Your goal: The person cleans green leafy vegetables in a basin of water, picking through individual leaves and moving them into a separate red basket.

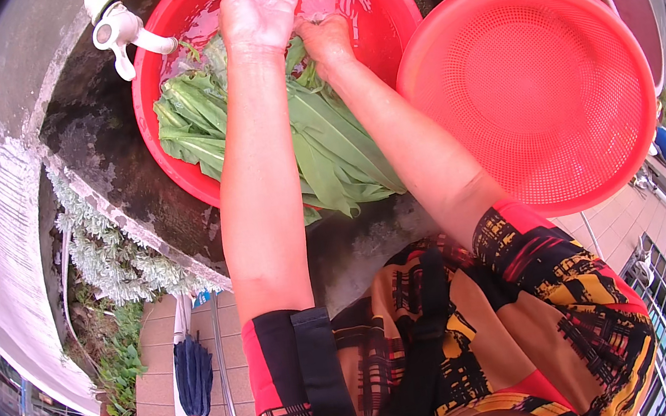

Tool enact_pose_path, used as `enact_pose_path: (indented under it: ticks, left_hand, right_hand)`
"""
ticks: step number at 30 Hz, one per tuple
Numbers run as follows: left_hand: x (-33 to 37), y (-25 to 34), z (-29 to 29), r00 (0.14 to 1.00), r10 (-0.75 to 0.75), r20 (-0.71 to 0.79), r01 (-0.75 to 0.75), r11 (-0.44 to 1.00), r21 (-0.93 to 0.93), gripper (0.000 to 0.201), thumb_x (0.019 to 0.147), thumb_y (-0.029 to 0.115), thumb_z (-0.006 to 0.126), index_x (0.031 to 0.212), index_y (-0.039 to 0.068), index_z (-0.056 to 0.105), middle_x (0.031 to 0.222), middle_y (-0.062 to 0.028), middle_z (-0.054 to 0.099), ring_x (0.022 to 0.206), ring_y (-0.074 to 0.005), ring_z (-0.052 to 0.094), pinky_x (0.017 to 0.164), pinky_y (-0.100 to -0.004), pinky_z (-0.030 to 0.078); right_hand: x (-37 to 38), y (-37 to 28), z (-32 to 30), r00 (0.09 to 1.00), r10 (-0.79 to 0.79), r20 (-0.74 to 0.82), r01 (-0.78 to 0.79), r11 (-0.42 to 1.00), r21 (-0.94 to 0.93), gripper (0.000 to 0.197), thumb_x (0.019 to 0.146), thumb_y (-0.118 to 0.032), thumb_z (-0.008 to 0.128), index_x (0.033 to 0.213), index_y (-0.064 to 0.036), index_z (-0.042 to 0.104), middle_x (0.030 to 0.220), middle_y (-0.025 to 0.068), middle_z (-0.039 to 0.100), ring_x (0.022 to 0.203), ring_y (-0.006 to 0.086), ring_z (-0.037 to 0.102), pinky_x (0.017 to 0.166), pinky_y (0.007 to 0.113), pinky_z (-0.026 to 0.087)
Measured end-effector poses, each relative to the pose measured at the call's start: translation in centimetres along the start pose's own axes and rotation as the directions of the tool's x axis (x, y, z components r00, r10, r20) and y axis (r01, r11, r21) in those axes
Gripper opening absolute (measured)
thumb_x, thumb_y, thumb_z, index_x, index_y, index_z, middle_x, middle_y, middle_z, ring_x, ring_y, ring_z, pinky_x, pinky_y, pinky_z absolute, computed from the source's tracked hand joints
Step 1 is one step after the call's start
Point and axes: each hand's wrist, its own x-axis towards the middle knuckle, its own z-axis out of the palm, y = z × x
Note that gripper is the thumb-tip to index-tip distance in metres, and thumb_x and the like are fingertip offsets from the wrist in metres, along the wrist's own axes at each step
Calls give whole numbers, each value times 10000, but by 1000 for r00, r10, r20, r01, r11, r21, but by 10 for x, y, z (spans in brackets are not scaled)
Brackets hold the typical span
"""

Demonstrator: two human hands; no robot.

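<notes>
A red plastic basin [405, 10] holds water and a big pile of long green leafy vegetables [332, 140]. My left hand [261, 9] is over the far part of the basin, palm up, its fingers stretched out and nothing in it. Just to its right, my right hand [327, 41] is curled at the far end of the leaves, by the water. Its fingers are partly hidden, but they look closed on the leafy vegetables. My left forearm crosses above the pile and covers part of it.
A white tap [123, 33] reaches over the basin's left rim. To the right stands a red plastic colander [525, 87] with a perforated base. A dark folded umbrella [193, 376] hangs at the lower left, below a ledge with pale foliage [112, 239].
</notes>
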Motion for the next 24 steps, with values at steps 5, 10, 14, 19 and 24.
enact_pose_path:
  ticks: [5, 10, 14, 19, 24]
  left_hand:
    - [-25, -15, 33, 990, 58, 125, -69, 994, 84, 321, 843, 193, 513, 1090, -11, 496, 1069, -172, 534, 1013, -294, 518, 927, -426, 407]
    - [-86, -11, -24, 828, 548, -119, -306, 619, 724, 305, 820, 22, 496, 1121, -27, 489, 1140, -133, 496, 922, -185, 533, 736, -313, 486]
    - [-106, -9, -65, 743, 650, -159, -365, 593, 717, 304, 822, -26, 472, 1126, -29, 485, 1122, -134, 497, 901, -162, 536, 708, -290, 489]
    - [-104, 3, -72, 786, 590, -183, -338, 658, 672, 282, 796, -37, 515, 1078, -30, 511, 1053, -123, 526, 841, -153, 537, 675, -263, 485]
    - [-88, -6, -75, 730, 683, -26, -181, 230, 956, 419, 652, 71, 727, 1001, -14, 510, 927, -108, 525, 741, -174, 533, 654, -297, 468]
  right_hand:
    - [-7, -9, 0, 995, -83, 59, 65, 964, 258, 59, 758, -7, 602, 799, 27, 627, 746, 70, 629, 637, 138, 561, 572, 293, 453]
    - [-9, -20, 0, 984, -77, 162, 37, 970, 239, 50, 780, -44, 625, 757, -2, 637, 673, 22, 588, 617, 117, 510, 561, 287, 419]
    - [-3, -20, 9, 990, -38, 133, 32, 998, 46, 123, 804, -133, 655, 760, -21, 627, 702, 17, 593, 604, 96, 495, 553, 263, 415]
    - [-25, -45, 29, 895, -160, 417, 136, 987, 86, 219, 703, -189, 759, 767, -30, 624, 690, 24, 600, 595, 98, 528, 504, 266, 423]
    - [-5, -40, 21, 819, -94, 565, 38, 993, 110, 130, 732, -125, 718, 778, -50, 622, 688, 32, 599, 600, 109, 536, 516, 258, 427]
